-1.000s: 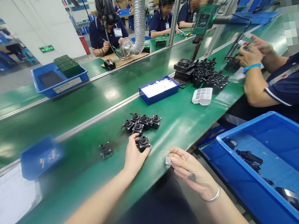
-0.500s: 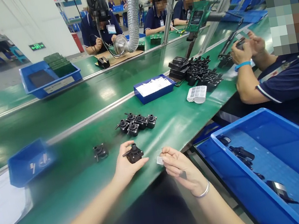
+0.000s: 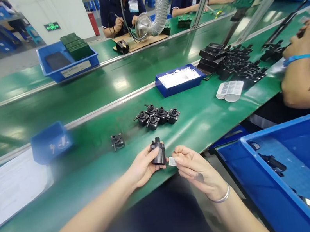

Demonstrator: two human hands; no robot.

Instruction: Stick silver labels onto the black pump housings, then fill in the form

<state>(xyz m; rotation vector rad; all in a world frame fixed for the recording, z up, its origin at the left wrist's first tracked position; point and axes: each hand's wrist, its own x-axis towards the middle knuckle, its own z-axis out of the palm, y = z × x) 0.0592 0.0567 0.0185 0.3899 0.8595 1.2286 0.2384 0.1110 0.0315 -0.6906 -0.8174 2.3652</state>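
A small black pump [image 3: 158,155] with a ribbed body and a spout on top is gripped by my left hand [image 3: 143,167], fingers wrapped round its side. Close to its right, my right hand [image 3: 195,169] pinches a small pale label [image 3: 172,161] between thumb and forefinger. The label's edge is near the pump; whether they touch I cannot tell. Beyond my hands, several similar black pumps [image 3: 158,116] stand in a cluster on the green bench [image 3: 100,180]. One more pump [image 3: 117,141] sits apart, to the left of the cluster.
A blue box of white slips [image 3: 179,84] stands by the rail. Past a label sheet [image 3: 230,90] lies a heap of black parts [image 3: 238,63]. A blue bin [image 3: 274,191] stands at right. Left are a small blue tray [image 3: 52,149] and papers [image 3: 10,195]. Co-workers sit nearby.
My left hand has turned the pump so that its ribbed side shows. The label in my right hand is nearer to it. The whole view has shifted, with the bench appearing further right.
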